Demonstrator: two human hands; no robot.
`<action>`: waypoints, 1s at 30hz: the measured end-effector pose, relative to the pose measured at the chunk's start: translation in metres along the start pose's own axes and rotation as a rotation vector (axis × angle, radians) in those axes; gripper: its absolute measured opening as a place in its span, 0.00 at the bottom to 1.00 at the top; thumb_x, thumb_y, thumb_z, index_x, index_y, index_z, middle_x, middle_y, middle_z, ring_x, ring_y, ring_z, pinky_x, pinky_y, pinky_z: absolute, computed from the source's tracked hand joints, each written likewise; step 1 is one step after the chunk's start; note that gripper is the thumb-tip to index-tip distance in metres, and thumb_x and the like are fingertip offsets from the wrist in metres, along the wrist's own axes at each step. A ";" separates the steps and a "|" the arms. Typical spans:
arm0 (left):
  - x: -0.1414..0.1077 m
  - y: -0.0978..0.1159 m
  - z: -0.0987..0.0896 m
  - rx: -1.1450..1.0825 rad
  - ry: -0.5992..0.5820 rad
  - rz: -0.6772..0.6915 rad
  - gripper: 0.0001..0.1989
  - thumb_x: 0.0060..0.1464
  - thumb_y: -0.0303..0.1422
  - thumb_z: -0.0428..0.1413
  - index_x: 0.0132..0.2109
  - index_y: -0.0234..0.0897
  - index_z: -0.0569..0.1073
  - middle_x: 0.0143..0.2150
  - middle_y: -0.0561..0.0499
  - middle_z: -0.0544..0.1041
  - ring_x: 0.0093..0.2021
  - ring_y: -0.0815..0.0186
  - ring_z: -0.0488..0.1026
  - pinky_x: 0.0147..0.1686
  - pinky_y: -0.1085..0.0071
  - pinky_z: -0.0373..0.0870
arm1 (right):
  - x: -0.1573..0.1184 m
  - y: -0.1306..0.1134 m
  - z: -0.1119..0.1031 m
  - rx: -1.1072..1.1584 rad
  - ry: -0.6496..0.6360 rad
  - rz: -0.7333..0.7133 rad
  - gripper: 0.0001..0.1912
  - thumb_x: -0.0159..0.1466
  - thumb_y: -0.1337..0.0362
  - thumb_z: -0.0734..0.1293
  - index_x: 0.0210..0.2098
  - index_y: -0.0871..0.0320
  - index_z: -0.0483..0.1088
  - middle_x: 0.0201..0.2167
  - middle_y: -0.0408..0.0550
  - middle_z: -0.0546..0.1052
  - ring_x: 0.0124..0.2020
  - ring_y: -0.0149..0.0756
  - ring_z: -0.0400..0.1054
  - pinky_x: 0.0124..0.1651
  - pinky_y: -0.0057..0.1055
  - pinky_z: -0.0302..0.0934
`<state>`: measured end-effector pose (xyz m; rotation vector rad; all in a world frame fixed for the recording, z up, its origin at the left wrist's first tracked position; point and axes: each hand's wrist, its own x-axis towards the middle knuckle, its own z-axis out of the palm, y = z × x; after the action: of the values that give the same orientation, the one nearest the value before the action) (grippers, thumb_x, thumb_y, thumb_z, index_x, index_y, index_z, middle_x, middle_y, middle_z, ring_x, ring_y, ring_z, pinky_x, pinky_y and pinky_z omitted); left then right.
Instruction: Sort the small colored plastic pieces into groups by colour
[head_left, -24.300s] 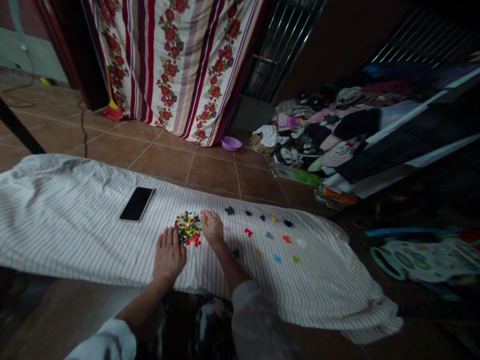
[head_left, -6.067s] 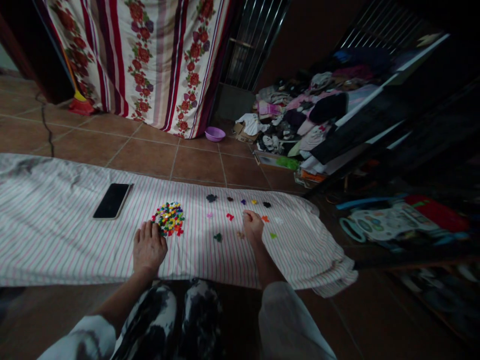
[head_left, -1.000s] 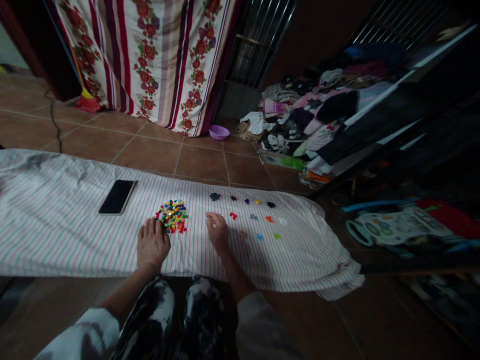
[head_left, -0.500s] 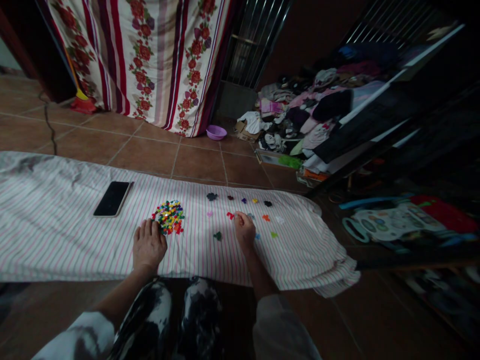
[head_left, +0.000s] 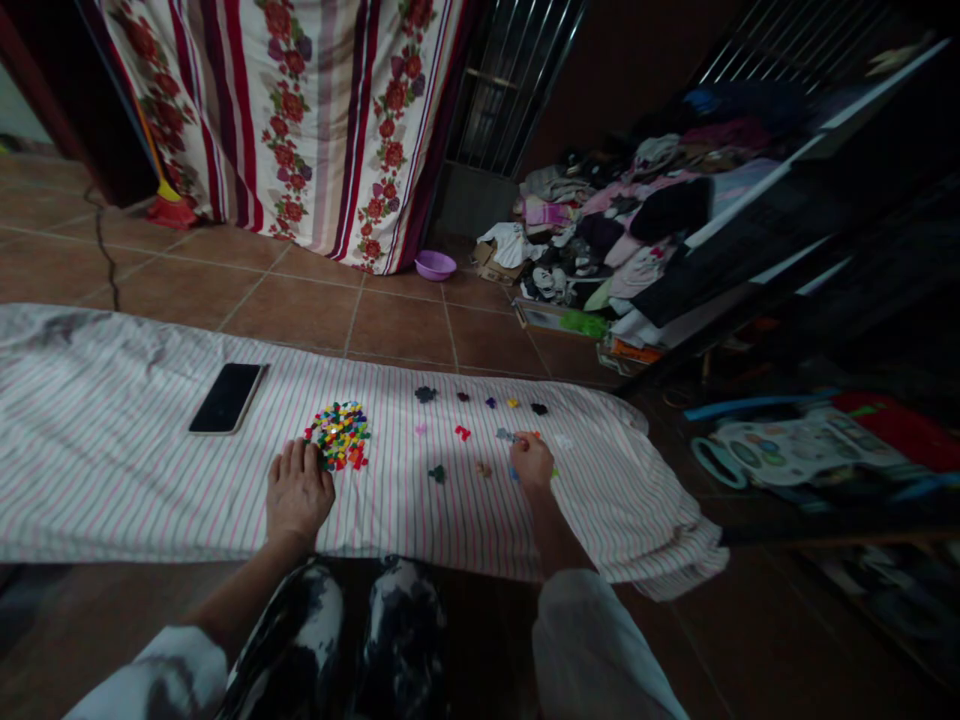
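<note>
My left hand [head_left: 300,492] lies palm down on the striped cloth [head_left: 150,480], fingers stretched out. Its fingertips touch the near left edge of a heap of small multicoloured pieces [head_left: 339,432]. Further right, my right hand [head_left: 532,461] is closed in a pinch beside a grey-blue cluster of pieces [head_left: 505,434]. Whatever its fingertips hold is too small to make out. Around it lie small groups sorted by colour: red pieces [head_left: 463,433], tan pieces [head_left: 484,468], dark green pieces [head_left: 436,474], and white pieces [head_left: 564,441]. Orange, blue and lime green ones are partly hidden by the hand.
A dark-screened phone [head_left: 228,398] rests left of the heap. Along the far side sit dark grey pieces [head_left: 425,394], yellow pieces [head_left: 513,403] and black pieces [head_left: 539,409]. Beyond are a purple basin [head_left: 435,265] and a clothes pile [head_left: 600,220].
My right hand has moved right, from beside the red pieces to the grey-blue ones, uncovering the tan group and covering part of the orange one. My left hand has stayed put.
</note>
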<state>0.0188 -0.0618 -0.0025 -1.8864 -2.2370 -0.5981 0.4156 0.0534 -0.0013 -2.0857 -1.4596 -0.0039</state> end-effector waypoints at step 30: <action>-0.001 -0.003 0.006 0.012 0.023 0.002 0.23 0.56 0.32 0.45 0.56 0.24 0.68 0.60 0.31 0.68 0.63 0.48 0.62 0.62 0.53 0.55 | 0.007 -0.014 0.012 -0.087 -0.221 -0.150 0.16 0.57 0.62 0.65 0.43 0.63 0.73 0.30 0.51 0.73 0.41 0.43 0.65 0.45 0.33 0.59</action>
<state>0.0171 -0.0606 -0.0090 -1.8664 -2.2190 -0.6020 0.4028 0.0680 -0.0026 -2.0936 -1.7744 0.1097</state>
